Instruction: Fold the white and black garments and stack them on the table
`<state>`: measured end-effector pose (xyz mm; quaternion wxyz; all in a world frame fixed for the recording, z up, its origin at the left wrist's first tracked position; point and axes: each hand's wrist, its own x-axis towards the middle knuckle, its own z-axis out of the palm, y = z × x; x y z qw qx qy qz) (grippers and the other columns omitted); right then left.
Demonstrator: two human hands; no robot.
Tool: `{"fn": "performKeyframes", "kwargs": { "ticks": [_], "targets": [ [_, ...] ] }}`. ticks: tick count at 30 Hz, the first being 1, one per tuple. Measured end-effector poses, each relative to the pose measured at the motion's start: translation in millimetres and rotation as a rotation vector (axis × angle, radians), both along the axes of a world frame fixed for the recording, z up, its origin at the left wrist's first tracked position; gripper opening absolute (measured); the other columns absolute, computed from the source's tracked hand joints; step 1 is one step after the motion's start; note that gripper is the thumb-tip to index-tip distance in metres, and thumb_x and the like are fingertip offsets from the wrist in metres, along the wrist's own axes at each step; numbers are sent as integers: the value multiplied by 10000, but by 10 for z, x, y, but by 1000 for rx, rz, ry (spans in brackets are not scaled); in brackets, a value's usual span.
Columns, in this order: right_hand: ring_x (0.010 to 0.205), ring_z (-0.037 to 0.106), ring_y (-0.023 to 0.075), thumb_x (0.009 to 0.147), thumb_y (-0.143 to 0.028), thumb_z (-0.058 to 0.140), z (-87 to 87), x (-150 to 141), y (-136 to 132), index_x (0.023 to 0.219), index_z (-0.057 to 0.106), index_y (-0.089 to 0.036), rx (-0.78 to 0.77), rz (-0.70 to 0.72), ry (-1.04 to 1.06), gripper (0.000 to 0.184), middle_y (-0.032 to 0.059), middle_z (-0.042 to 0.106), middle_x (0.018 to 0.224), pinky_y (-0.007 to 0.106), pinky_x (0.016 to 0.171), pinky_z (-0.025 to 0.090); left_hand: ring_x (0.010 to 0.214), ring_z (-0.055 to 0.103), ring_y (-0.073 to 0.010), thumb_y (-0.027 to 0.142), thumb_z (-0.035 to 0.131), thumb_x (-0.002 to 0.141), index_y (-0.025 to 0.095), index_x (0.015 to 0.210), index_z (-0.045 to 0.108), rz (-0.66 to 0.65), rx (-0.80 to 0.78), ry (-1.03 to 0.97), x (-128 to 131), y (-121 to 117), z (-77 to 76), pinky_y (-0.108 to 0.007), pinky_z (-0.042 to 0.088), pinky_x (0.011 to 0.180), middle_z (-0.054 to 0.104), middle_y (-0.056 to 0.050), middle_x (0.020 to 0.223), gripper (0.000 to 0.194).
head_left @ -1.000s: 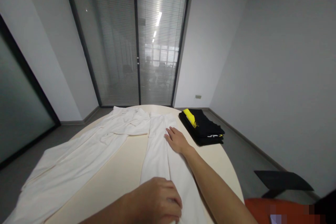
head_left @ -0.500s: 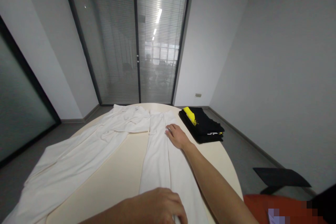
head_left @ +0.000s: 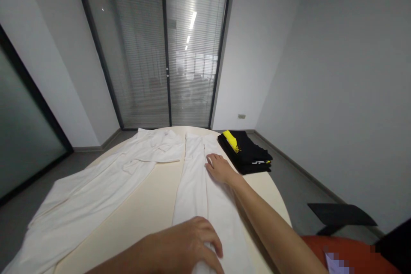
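Observation:
A long white garment (head_left: 192, 192), its panels laid lengthwise like trouser legs, stretches from the table's far edge toward me. My right hand (head_left: 221, 168) lies flat on its upper right part, fingers extended and palm down. Low in the view, my left hand (head_left: 189, 239) is over the near part of the same cloth. Its fingers are curved but apart from the thumb, and white cloth shows in the gap. A second white garment (head_left: 93, 192), somewhat wrinkled, is spread over the left side of the table. The cloth directly beneath both palms is hidden.
The round cream table (head_left: 144, 209) carries everything. A stack of folded black clothes (head_left: 250, 150) with a yellow patch stands at the far right. Beyond the right edge are a red chair seat (head_left: 346, 248) and a black armrest (head_left: 342, 215).
My left hand has risen slightly and its fingers have spread from the thumb. My right hand has slid a little to the right. The far end of the garment has shifted slightly right.

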<state>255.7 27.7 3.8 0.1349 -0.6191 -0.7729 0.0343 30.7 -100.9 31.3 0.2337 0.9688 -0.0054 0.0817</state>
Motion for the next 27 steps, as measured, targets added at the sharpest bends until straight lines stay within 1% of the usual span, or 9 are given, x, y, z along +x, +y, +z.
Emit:
{"fn": "performKeyframes", "kwargs": {
  "ticks": [2, 4, 6, 9, 12, 16, 20, 23, 27],
  "targets": [
    [1245, 488, 281, 957, -335, 439, 1, 65, -98, 1234, 573, -172, -13, 38, 34, 349, 144, 582, 1313, 395, 1016, 388, 983, 603, -185, 190, 627, 886, 239, 1079, 666, 45, 68, 15, -10, -46, 11, -308, 435, 906, 666, -27, 1091, 203],
    [1275, 474, 263, 946, -317, 454, -25, 144, -165, 1218, 580, -171, -18, 98, 76, 333, 138, 570, 1341, 378, 1044, 375, 874, 599, -173, 264, 606, 934, 214, 1014, 646, 53, 174, 14, 16, -108, -68, -291, 441, 774, 669, -24, 975, 102],
    [1321, 451, 247, 957, -343, 449, -69, 214, -199, 1248, 568, -179, -39, 145, 110, 355, 130, 540, 1400, 385, 1095, 337, 784, 586, -158, 324, 613, 946, 194, 918, 621, 24, 274, 7, 66, -165, -208, -290, 415, 681, 667, -10, 880, 133],
    [1424, 350, 260, 982, -411, 411, -143, 270, -193, 1318, 533, -209, -98, 117, 135, 410, 108, 441, 1517, 478, 1174, 209, 727, 566, -130, 354, 646, 929, 192, 812, 586, 27, 351, 10, 118, -202, -345, -287, 378, 620, 665, 20, 844, 209],
    [1480, 250, 273, 999, -447, 367, -204, 270, -129, 1378, 500, -225, -117, 72, 141, 459, 95, 359, 1576, 529, 1187, 129, 747, 563, -132, 322, 664, 919, 218, 847, 602, 92, 364, 33, 86, -171, -240, -298, 368, 622, 660, 33, 877, 140],
    [1457, 287, 265, 995, -446, 400, -225, 240, -9, 1355, 551, -235, -20, 12, 103, 444, 94, 387, 1558, 477, 1171, 183, 828, 585, -160, 291, 729, 849, 235, 902, 620, 176, 317, 126, 1, -111, 31, -301, 378, 648, 654, 16, 951, 133],
    [1271, 469, 247, 978, -422, 463, -145, 197, 27, 1216, 657, -228, 127, -20, 40, 362, 117, 547, 1372, 388, 1053, 329, 794, 609, -165, 271, 703, 842, 234, 881, 625, 174, 314, 177, -10, -116, 95, -298, 390, 644, 672, 17, 925, 95],
    [1102, 546, 233, 975, -388, 474, -37, 159, -33, 1095, 691, -210, 172, -7, 34, 306, 112, 629, 1173, 356, 941, 373, 758, 621, -168, 259, 667, 833, 231, 859, 633, 198, 285, 190, -2, -134, 73, -293, 395, 637, 683, 14, 866, 52],
    [757, 565, 160, 992, -451, 429, 119, 108, -203, 846, 659, -167, 42, 111, 232, 394, 51, 645, 810, 283, 726, 391, 763, 624, -159, 202, 610, 803, 224, 908, 672, 370, 17, 96, -5, -96, 26, -260, 407, 684, 704, 1, 862, 123]
  ]
}}
